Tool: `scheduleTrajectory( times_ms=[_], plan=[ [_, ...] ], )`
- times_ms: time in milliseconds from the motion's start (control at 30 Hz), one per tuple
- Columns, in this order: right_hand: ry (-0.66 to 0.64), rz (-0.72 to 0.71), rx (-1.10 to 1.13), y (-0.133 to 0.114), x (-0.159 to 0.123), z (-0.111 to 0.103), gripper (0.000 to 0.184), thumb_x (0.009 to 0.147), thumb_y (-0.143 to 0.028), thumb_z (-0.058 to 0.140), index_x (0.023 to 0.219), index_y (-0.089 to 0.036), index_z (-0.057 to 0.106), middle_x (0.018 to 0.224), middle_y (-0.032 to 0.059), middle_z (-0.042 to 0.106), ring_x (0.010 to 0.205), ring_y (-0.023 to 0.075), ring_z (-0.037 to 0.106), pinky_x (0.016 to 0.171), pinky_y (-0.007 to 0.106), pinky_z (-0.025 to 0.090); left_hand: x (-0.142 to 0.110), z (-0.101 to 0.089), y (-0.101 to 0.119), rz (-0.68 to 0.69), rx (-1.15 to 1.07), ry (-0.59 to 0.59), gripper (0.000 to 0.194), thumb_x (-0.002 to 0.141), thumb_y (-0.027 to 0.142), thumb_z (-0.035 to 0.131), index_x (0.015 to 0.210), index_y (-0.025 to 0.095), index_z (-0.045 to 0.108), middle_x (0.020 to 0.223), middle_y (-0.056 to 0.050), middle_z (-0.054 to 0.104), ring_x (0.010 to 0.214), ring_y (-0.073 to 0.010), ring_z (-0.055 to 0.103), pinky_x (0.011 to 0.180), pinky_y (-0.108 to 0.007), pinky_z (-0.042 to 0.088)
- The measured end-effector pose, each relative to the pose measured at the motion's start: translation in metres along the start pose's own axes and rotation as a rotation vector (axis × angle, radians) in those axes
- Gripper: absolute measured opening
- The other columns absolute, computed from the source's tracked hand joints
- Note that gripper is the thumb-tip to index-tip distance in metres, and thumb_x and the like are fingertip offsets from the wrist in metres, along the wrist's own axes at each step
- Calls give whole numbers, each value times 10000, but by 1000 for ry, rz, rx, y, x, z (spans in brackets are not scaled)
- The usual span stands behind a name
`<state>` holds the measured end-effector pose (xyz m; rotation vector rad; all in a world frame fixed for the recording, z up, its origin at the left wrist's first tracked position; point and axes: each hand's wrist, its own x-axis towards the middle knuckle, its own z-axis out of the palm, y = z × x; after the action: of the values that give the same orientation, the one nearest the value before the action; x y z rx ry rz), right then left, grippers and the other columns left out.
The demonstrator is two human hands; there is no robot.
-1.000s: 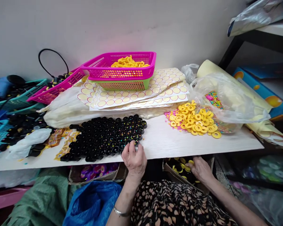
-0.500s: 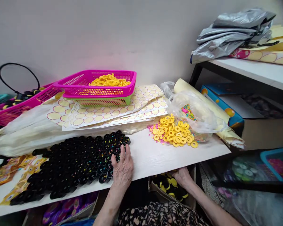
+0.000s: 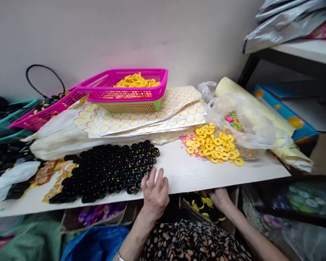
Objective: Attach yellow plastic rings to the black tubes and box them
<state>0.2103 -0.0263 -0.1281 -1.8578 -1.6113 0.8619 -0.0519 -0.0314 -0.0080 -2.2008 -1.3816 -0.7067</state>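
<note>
My left hand [image 3: 155,192] is at the right edge of a dense block of small round black cups [image 3: 105,168], many with tiny coloured beads inside. Its fingers are bent and apart, with the tips beside the nearest cups; I see nothing held in them. Below the table edge, my right hand [image 3: 221,199] reaches into a cardboard box [image 3: 229,225] of black-and-yellow round pieces [image 3: 203,203]. The right fingertips are hidden there. A heap of yellow rings [image 3: 217,145] lies on the table to the right, over pink beads.
A pink basket [image 3: 125,95] of yellow rings stands on sticker sheets [image 3: 141,121] at the back. A clear plastic bag [image 3: 250,127] of beads and a paper roll [image 3: 260,108] lie to the right. A box of purple pieces [image 3: 100,214] is under the table.
The camera view has shifted, so the scene sits further right. My left hand's fingers have bent and moved slightly off the cups toward me. My right hand is still in the box.
</note>
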Motion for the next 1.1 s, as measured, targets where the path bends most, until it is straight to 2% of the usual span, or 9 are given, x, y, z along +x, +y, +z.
scheduleTrajectory(
  times_ms=[100,333,433,500,567,667,767,900,1100],
  plan=[
    [-110,-36,-237,7,-3,-2,199,667,-99,510,828,-161,609,765,69,619,783,237,581,709,344,444,-33,-10,3,-69,-17,117,251,690,92,615,920,192,619,1047,-118,612,1065,-265,503,867,-426,408],
    [-254,-106,-635,-13,-20,-16,153,664,-93,521,769,-163,608,753,108,617,760,242,581,616,302,410,-80,-18,-21,-664,26,300,452,677,203,683,1081,140,492,990,-109,514,921,-216,531,723,-338,483],
    [-290,-96,-711,-45,-36,-32,161,679,-65,534,804,-147,596,830,147,613,773,245,586,593,293,394,-87,-14,-29,-756,-17,272,488,688,241,680,1109,135,458,1003,-111,512,911,-208,524,691,-318,480],
    [-404,-165,-587,-76,-42,-42,95,747,-110,501,728,-184,558,759,84,608,658,191,570,564,278,383,-89,-10,-32,-786,-40,246,528,688,283,680,1138,140,443,1038,-120,510,912,-209,525,706,-326,477],
    [-540,-351,-342,-112,-37,-44,152,831,-174,435,713,-210,524,709,25,576,632,153,540,572,258,388,-90,-6,-34,-827,-68,210,584,678,336,683,1168,146,429,1069,-125,508,914,-214,529,731,-343,474],
    [-486,-606,-74,-159,-10,-24,165,873,-170,374,796,-204,516,827,31,562,748,146,536,680,257,414,-88,-2,-34,-895,-98,142,653,650,412,691,1185,144,430,1041,-116,535,906,-227,538,754,-368,471],
    [-349,-708,-90,-184,24,14,129,850,-149,411,835,-188,534,879,49,543,824,160,521,726,260,413,-85,-2,-33,-925,-95,111,692,625,458,698,1182,134,446,972,-102,557,889,-234,546,749,-375,478],
    [-248,-747,-212,-195,44,54,121,846,-187,442,851,-187,563,840,38,527,798,157,517,707,248,398,-84,-3,-29,-972,-144,124,650,645,427,696,1178,144,454,945,-88,567,854,-212,562,718,-346,492],
    [-228,-784,-314,-198,44,63,181,853,-184,427,822,-201,605,787,22,518,738,140,507,655,237,361,-88,-2,-28,-931,-151,165,503,715,346,651,1151,153,490,936,-92,606,852,-201,583,726,-329,482]
  ],
)
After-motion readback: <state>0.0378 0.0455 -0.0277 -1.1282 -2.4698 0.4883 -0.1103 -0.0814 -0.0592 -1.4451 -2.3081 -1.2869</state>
